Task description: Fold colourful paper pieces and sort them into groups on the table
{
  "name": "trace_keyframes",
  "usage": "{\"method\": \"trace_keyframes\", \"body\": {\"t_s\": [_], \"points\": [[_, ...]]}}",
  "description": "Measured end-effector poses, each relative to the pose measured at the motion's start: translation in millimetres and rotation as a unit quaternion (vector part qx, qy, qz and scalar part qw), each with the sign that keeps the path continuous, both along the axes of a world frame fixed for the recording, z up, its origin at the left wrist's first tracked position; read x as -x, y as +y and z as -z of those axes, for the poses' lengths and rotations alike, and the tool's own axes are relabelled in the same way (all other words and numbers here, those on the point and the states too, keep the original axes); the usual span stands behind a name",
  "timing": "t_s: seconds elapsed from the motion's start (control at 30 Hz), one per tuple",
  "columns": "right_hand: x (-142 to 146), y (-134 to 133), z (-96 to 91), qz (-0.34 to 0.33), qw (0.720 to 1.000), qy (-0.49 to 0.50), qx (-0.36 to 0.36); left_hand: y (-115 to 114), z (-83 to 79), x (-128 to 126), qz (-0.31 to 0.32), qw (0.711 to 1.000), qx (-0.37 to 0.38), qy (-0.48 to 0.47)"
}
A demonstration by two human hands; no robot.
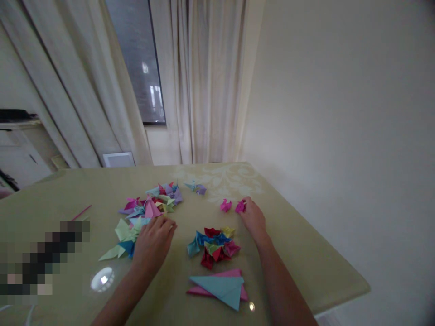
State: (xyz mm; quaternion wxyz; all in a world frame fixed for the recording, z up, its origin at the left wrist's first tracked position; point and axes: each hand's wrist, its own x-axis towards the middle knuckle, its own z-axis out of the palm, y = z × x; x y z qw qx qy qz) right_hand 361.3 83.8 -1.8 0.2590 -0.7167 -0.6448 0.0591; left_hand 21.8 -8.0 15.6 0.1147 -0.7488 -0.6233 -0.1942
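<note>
My right hand point(253, 219) is closed in a pinch on a magenta origami piece point(240, 206), low over the table. A second magenta origami piece point(225, 205) stands just left of it. My left hand point(154, 240) rests at the near right edge of a large heap of folded paper pieces point(152, 207), its fingers curled together. What lies under those fingers is hidden. Pale green folded paper point(126, 231) and a dark blue piece point(128, 247) show beside that hand. Between my forearms is a smaller cluster of red, blue, yellow and pink origami point(214, 246).
Nearest me lie flat folded papers, light blue point(222, 287) over pink point(234, 273). Pale blue and purple pieces point(196, 187) sit farther back. A thin pink stick point(82, 212) lies left, by a blurred patch. The glossy table point(288, 253) meets a wall on the right.
</note>
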Motion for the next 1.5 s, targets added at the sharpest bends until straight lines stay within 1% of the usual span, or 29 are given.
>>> {"method": "trace_keyframes", "body": {"t_s": [0.07, 0.13, 0.23, 0.33, 0.43, 0.53, 0.63, 0.73, 0.83, 0.9, 0.97, 1.1, 1.2, 1.27, 1.37, 1.43, 1.5], "points": [[-1.7, 1.4, 2.5, 0.000, 1.000, 0.012, -0.015, 21.6, -4.2, 11.5, -0.072, 0.993, -0.002, 0.096], [-2.9, 2.4, 3.8, 0.004, 0.999, 0.020, -0.024, 35.4, -1.2, 20.2, -0.103, 0.985, 0.011, 0.139], [-3.5, 3.6, 3.1, 0.008, 0.999, 0.024, -0.019, 42.0, 9.7, 27.7, -0.101, 0.985, 0.009, 0.142], [-3.2, 4.1, 0.4, -0.006, 0.999, 0.026, -0.026, 38.9, 17.0, 28.6, -0.093, 0.988, -0.024, 0.118], [-3.3, 3.0, -2.6, -0.024, 0.999, 0.024, -0.033, 34.1, 18.6, 23.4, -0.063, 0.994, -0.058, 0.064], [-4.3, 0.2, -4.6, -0.040, 0.998, 0.034, -0.019, 31.3, 20.3, 15.9, -0.018, 0.997, -0.082, 0.000], [-4.9, -2.4, -5.5, -0.046, 0.998, 0.040, -0.012, 30.7, 21.8, 9.2, 0.030, 0.993, -0.098, -0.056], [-4.4, -3.4, -5.7, -0.048, 0.998, 0.052, -0.007, 32.1, 16.7, 0.8, 0.079, 0.986, -0.100, -0.106], [-3.5, -2.7, -6.2, -0.043, 0.997, 0.061, 0.004, 39.9, 5.6, -13.5, 0.102, 0.983, -0.059, -0.141], [-3.4, -2.0, -6.6, -0.041, 0.997, 0.061, 0.008, 51.8, -0.6, -26.0, 0.131, 0.978, -0.018, -0.162], [-3.7, -1.4, -6.7, -0.042, 0.997, 0.068, 0.006, 68.5, -2.7, -39.8, 0.169, 0.968, 0.025, -0.185], [-5.0, 0.2, -4.2, -0.047, 0.995, 0.085, -0.004, 103.9, 4.6, -66.2, 0.211, 0.945, 0.103, -0.227], [-5.9, 1.8, -0.4, -0.046, 0.995, 0.085, -0.010, 121.4, 14.1, -78.9, 0.230, 0.927, 0.160, -0.249], [-6.3, 2.4, 1.5, -0.045, 0.995, 0.085, -0.014, 128.3, 19.7, -82.1, 0.238, 0.919, 0.181, -0.257], [-6.7, 2.2, 2.3, -0.047, 0.996, 0.078, -0.020, 135.1, 25.3, -80.4, 0.245, 0.911, 0.196, -0.268], [-6.8, 1.6, 1.8, -0.046, 0.996, 0.075, -0.021, 138.4, 26.2, -76.9, 0.248, 0.905, 0.209, -0.277], [-6.8, 0.9, 0.9, -0.044, 0.996, 0.080, -0.017, 140.5, 23.5, -72.9, 0.250, 0.896, 0.233, -0.284]]}}
